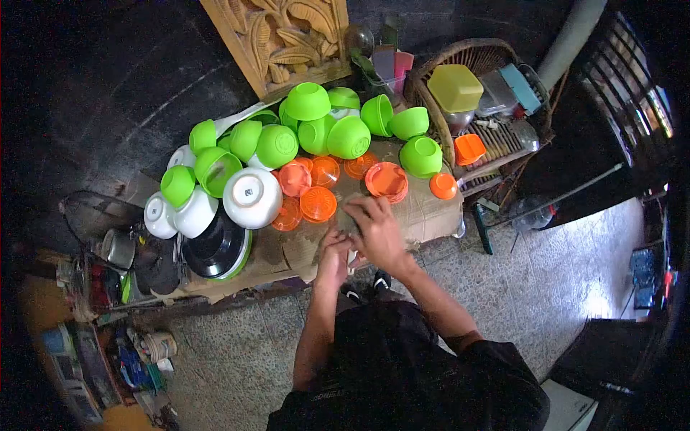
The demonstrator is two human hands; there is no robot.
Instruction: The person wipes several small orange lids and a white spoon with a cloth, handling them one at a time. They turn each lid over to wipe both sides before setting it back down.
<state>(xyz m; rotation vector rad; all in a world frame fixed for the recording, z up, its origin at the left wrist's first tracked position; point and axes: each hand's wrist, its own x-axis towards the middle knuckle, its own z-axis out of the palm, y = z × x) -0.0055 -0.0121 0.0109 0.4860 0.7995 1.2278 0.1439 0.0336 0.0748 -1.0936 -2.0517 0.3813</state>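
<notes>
My left hand (333, 257) is at the front edge of the cardboard-covered table (269, 251), its fingers closed around something small and pale that I cannot make out. Close beside it, my right hand (379, 233) has its fingers bent and apart, over the cardboard; nothing in it can be made out. Just beyond the hands lie a stack of orange lids (387, 181) and a ridged orange lid (318, 204). A white bowl (252, 197) rests upside down to the left. Several green bowls (350, 137) are heaped behind the lids.
A black round lid or plate (217, 246) lies at the table's left front. On the right, a wicker rack (467, 54) holds a yellow container (455, 87) and an orange container (470, 149). A small orange bowl (443, 186) sits near the table's right end. A carved wooden panel (287, 36) leans behind.
</notes>
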